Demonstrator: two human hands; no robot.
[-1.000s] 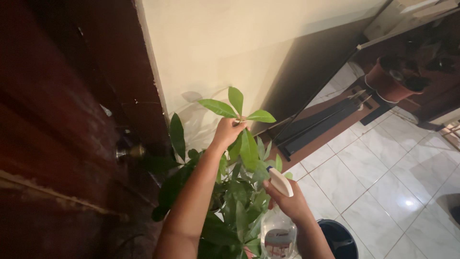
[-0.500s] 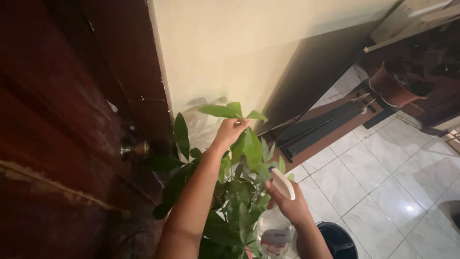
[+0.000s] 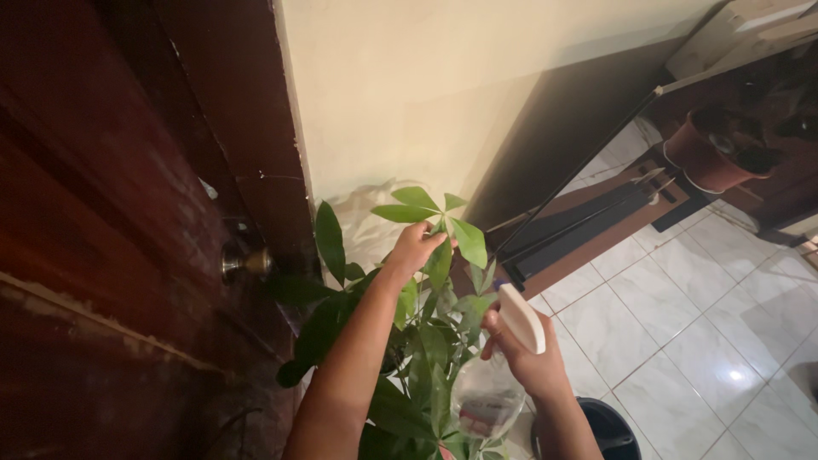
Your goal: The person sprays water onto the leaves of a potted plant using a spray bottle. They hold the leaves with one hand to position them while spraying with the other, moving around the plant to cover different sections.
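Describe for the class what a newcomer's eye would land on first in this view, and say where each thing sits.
The leafy green potted plant at bottom centre draws the eye first, with the left hand gripping its top cluster of leaves. Just right of it, the right hand holds a clear plastic spray bottle with a white trigger head. On the left stands a dark reddish wooden door with a round brass knob.

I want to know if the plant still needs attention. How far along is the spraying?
Done: nothing shows for sure; no wet drops can be made out on the leaves. In hand: the left hand holds the top leaves of the plant, and the right hand grips the spray bottle, aimed at the foliage. Left: I cannot tell which leaves remain unsprayed.
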